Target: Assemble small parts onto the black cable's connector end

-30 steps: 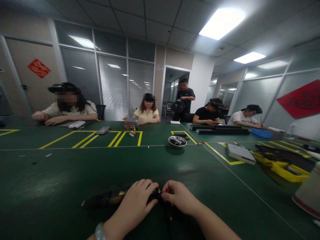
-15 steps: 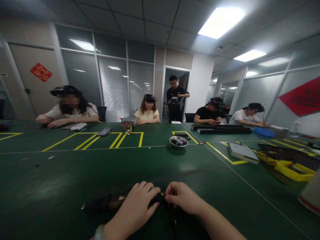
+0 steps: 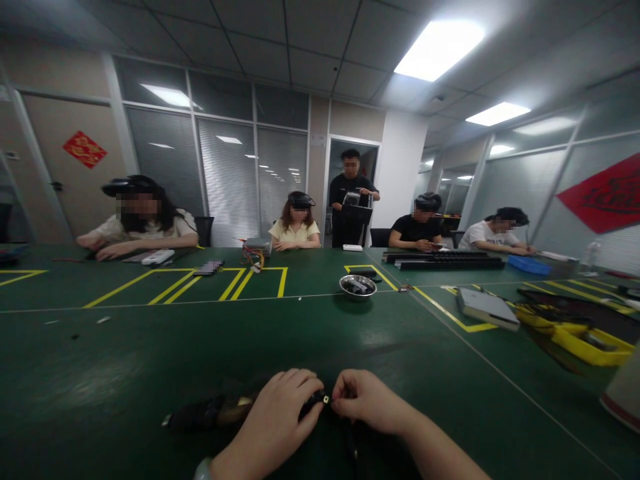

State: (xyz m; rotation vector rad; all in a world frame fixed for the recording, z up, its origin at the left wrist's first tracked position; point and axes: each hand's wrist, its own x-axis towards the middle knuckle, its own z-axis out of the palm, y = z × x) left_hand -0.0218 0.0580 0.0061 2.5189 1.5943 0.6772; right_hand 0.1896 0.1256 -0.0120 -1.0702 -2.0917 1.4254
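Observation:
A long dark tool, which looks like an electric screwdriver, lies on the green table with its small metal tip toward the left. My left hand is wrapped over its right-hand part, hiding much of the body. A small gold-coloured metal piece shows at the end just past my left fingertips. Right beside it, my right hand is closed in a pinch. What those fingers hold is too small and dark to make out. A black cord runs toward me below my right hand.
A metal bowl with dark parts stands farther across the table. To the right are a grey flat box, a yellow tray and a pale cylindrical object. Several people sit along the far side; one person stands behind them.
My right hand has drawn slightly right, away from the tool's end, so the gold-coloured piece shows more clearly. My left hand keeps its hold.

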